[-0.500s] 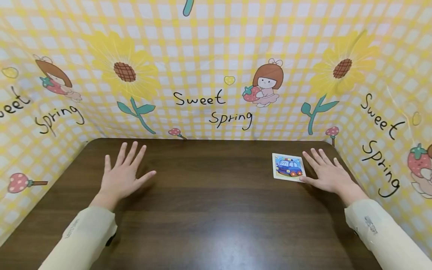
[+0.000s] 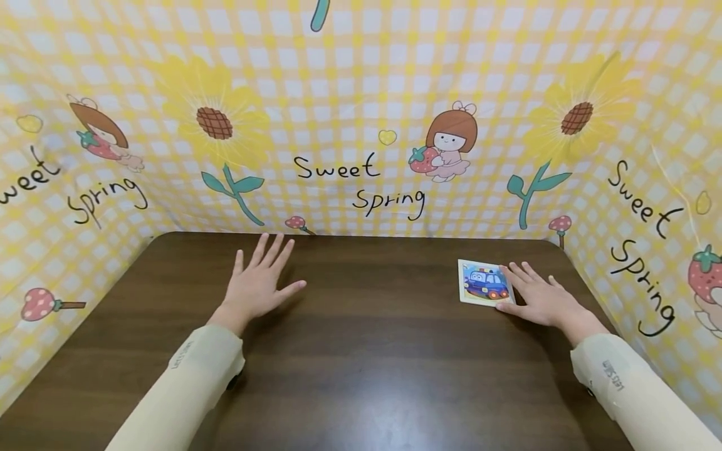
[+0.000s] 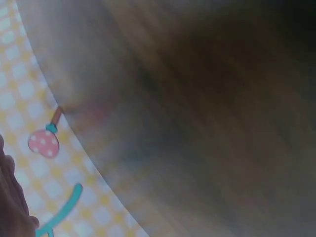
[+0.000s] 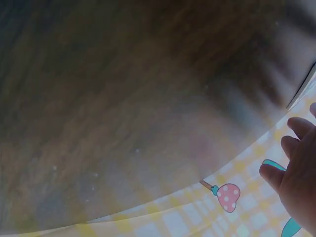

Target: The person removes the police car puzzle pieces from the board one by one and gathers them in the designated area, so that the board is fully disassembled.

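A square picture board point(image 2: 486, 283) with a pale border and a blue cartoon police car lies on the right side of the dark wooden table. My right hand point(image 2: 544, 302) is at its right edge, with the thumb at the near corner and the index fingertip at the far corner. In the right wrist view the fingers of the right hand point(image 4: 298, 163) look extended, and only a thin edge of the board point(image 4: 302, 91) shows. My left hand point(image 2: 254, 289) hovers over the table's left half, fingers spread, holding nothing. The left wrist view catches just part of that hand point(image 3: 12, 197).
Yellow checked cloth point(image 2: 338, 75) with sunflowers and lettering rises along the back and both sides of the table point(image 2: 361, 351). Long pale sleeves cover both forearms. The tabletop reflects light near the front.
My left hand has moved right, toward the middle of the table. My right hand has shifted slightly left, its thumb and index finger coming onto the board's edge.
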A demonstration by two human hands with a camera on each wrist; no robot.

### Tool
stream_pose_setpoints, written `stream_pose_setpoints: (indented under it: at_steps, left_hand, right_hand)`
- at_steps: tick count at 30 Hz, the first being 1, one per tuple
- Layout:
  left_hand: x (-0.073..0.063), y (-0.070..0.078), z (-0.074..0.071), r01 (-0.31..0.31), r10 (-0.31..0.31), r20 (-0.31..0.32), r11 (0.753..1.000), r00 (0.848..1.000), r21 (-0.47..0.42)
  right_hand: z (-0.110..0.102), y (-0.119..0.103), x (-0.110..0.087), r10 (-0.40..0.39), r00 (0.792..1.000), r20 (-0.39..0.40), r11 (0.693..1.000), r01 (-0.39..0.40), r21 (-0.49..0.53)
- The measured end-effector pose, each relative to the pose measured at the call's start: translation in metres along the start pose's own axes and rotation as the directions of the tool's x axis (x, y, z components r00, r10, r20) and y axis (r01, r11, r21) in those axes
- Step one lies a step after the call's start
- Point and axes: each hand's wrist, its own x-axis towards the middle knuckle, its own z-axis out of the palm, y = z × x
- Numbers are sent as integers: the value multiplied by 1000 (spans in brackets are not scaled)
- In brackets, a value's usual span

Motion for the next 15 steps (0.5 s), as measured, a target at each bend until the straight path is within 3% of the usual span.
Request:
stream_pose_setpoints:
  at_steps: [7,15]
  left_hand:
    - [17,24,2,-63,63,28,998,998,3]
    - [28,53,14,-144,144,80,990,986,5]
  right_hand:
    - [-1,-7,2,-6,1000,16,1000,5,22]
    - [3,-8,2,-17,1000,22,1000,17,15]
